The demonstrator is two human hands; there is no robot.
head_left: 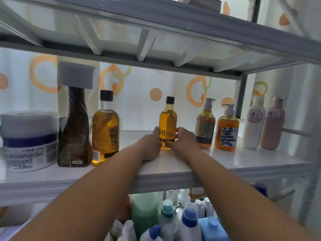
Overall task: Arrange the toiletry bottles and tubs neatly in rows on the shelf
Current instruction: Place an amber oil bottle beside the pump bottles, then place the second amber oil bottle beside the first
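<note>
A: Status of the left hand (151, 145) and the right hand (183, 139)?

B: Each grip is curling round the small amber bottle (168, 119), pinching it from either side at its label.

A: Where is that bottle standing?

B: It is standing upright in the middle of the white shelf (225, 159) (well back from the front edge), sitting between the large amber bottle (105, 133) and an amber pump bottle (205, 126), touching neither.
</note>
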